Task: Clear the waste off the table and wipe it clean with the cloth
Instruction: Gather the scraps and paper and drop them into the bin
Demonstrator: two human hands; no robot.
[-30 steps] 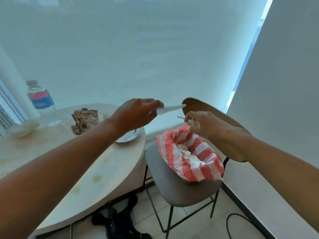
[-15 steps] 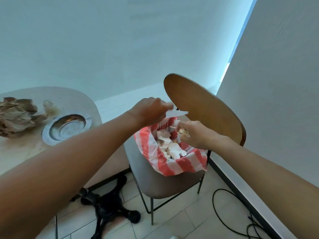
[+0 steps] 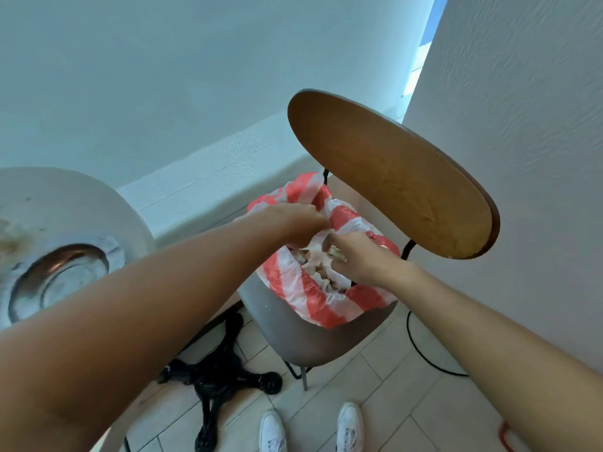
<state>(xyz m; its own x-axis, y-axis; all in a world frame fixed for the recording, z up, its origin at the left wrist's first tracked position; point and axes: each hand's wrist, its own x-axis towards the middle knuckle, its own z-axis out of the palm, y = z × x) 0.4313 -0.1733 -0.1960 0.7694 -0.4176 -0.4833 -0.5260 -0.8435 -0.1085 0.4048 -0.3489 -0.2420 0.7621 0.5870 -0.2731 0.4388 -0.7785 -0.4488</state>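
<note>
Mid-frame, both hands reach into the striped bag (image 3: 313, 298) propped open on the chair (image 3: 293, 334) to catch waste: left hand (image 3: 293, 223) curled, contents hidden; right hand (image 3: 355, 256) seemingly pinching scraps.

Both hands reach into striped bag (image 3: 313, 298) on chair (image 3: 391, 177); contents perhaps tissue

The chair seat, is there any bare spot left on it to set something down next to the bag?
Only the grey seat strip in front of the striped bag. The bag fills the rest up to the backrest, and both hands crowd its mouth.
</note>
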